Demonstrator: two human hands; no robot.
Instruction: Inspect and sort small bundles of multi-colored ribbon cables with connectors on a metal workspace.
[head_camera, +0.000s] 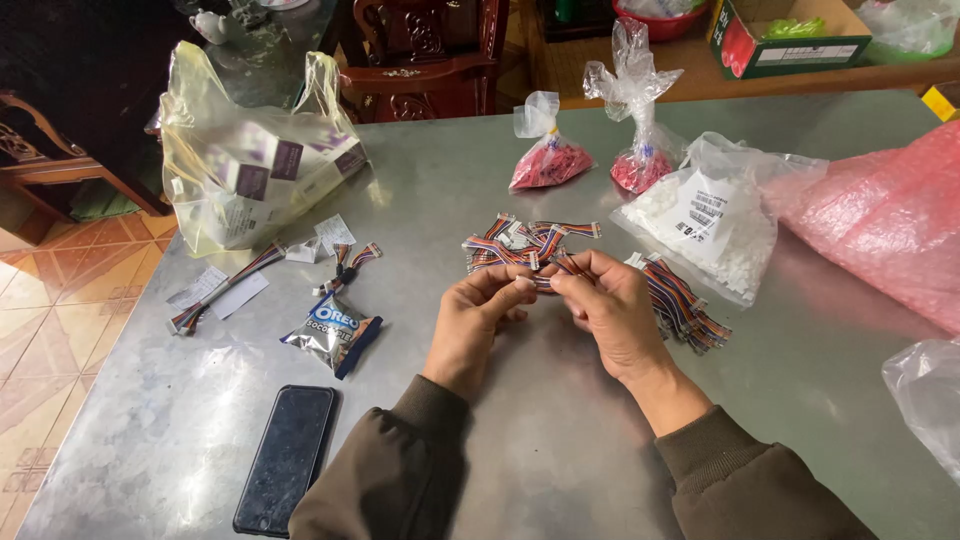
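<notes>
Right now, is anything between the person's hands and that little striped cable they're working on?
Nothing visible. The left hand and right hand both pinch the short multicoloured ribbon cable directly between their fingertips, above the metal table.

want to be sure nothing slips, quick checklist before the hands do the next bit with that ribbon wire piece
1. Wire piece pinched by both left hand and right hand: ok.
2. Finished pile just behind the hands: ok.
3. Wire bundle beside right hand: ok.
4. Bag of white parts open: cannot tell.
5. Phone and snack packet apart from the hands: ok.
</notes>
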